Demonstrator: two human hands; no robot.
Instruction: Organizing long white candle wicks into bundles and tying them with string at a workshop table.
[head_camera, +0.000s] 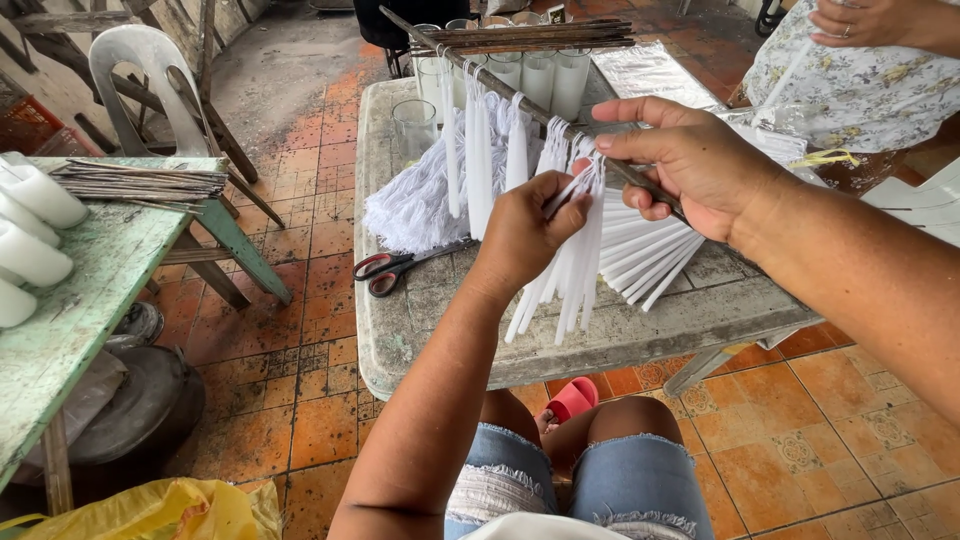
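My right hand (690, 160) grips a thin dark stick (510, 92) that slants up to the left over a worn table (620, 335). Thin white candles (575, 262) hang from the stick by their wicks. My left hand (525, 232) pinches the wicks of one hanging bunch just below the stick. More white candles (482, 160) hang further up the stick. A heap of white wick string (415, 205) lies on the table under them.
Red-handled scissors (392, 268) lie on the table's left part. Glass tumblers (545, 75) and a bundle of sticks (525, 36) stand at the far end. Another person (860, 60) stands at the top right. A green table (75, 300) with white candles (38, 195) is on the left, beside a plastic chair (150, 85).
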